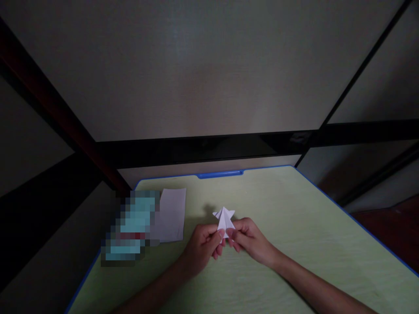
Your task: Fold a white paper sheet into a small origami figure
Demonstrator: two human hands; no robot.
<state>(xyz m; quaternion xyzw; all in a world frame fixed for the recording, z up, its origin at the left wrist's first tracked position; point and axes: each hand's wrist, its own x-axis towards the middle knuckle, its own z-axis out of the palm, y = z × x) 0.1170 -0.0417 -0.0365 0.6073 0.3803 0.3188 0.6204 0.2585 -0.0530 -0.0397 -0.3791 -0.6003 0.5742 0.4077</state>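
Observation:
Between my two hands is a small white folded paper figure (224, 220), with a pointed top and a short flap sticking out on each side near it. My left hand (203, 244) pinches its lower left part, thumb on top and fingers curled beneath. On the lower right part, my right hand (250, 239) grips in the same way, its thumb close to the left one. The underside of the paper is hidden by my fingers. Both hands are over the middle of the light green table (275, 200).
A white sheet of paper (172, 213) lies at the table's left. Beside it, at the left edge, is a blurred-out light blue item (135, 218). The table has a blue rim with a blue handle-like piece (221, 174) at the far side. Pale panels (203, 78) stand behind.

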